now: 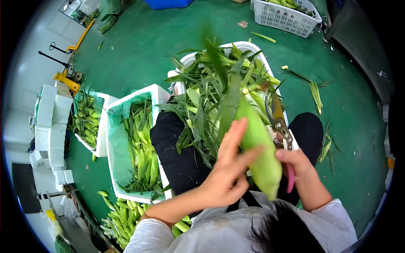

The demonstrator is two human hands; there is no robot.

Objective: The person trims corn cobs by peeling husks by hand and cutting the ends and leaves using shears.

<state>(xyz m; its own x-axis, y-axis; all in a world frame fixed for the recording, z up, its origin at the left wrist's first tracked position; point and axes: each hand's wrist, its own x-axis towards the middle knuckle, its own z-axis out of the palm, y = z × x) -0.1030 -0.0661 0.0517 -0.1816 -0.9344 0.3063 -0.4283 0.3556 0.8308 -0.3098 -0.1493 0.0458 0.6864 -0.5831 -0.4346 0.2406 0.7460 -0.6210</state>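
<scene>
My left hand (230, 166) is at the near end of a green ear of corn in its husk (262, 162). Its fingers are spread and slightly blurred, with one lying across the husk. The ear points away from me, and a long leaf (230, 103) at its far end is smeared by motion. On the ear's right side, my right hand (295, 162) is closed around pruning shears (280, 124) with a pink handle. The shears' blades point away from me and look parted. Part of the right hand is hidden behind the ear. Beneath lies a white crate (270, 69) heaped with leaves and trimmings.
Left of my knee stands a white foam box (110, 158) of corn, with another foam box (101, 145) beyond. Loose ears (124, 217) lie at lower left. A white basket (287, 23) stands at the back right. Leaf scraps (315, 97) lie on the green floor (139, 50).
</scene>
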